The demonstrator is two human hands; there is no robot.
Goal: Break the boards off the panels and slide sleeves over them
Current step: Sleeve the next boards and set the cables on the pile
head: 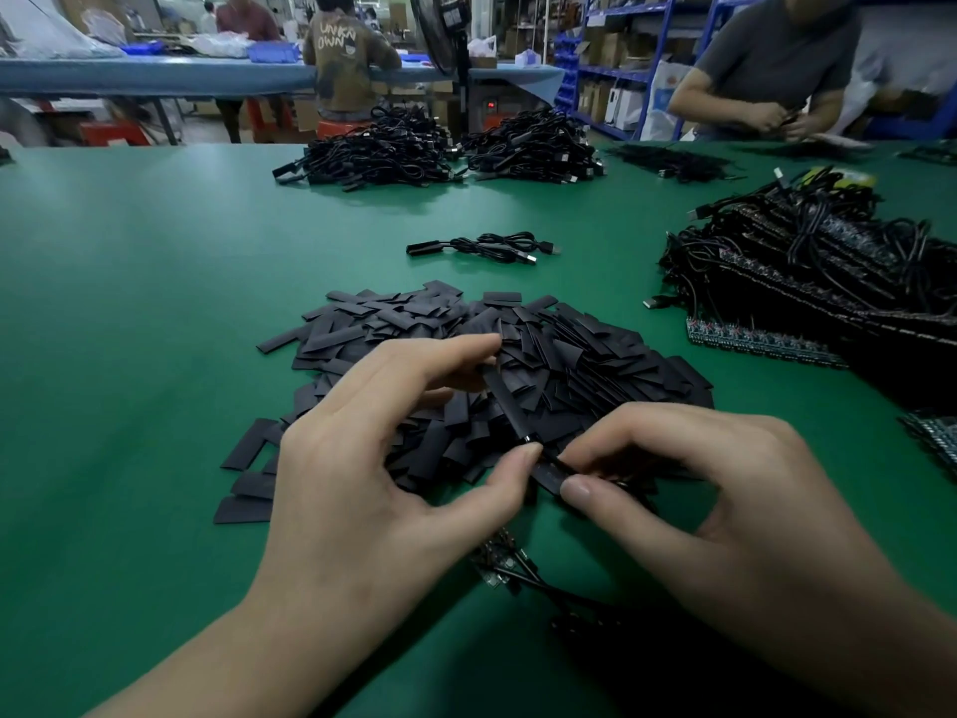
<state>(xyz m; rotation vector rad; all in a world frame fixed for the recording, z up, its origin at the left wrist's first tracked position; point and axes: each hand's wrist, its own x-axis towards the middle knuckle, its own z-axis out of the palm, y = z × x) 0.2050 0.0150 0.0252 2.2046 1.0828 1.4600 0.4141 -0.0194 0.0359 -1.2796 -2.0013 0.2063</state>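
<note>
Left hand (373,458) is pinching a sleeve (505,401), right hand (725,500) is pinching a board (549,474) at its mouth, over the sleeve pile (595,355). Panels (766,344) are crowding the right; bench (129,303) is lying open to the left.

L hand (373,474) & R hand (725,505) both bare, nails trimmed short.

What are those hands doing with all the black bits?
A person works at a green table. Their left hand holds one black sleeve above a big pile of sleeves. Their right hand pinches a small dark piece at the sleeve's lower end, probably pushing it in. Stacked panels with cables wait on the right.
</note>
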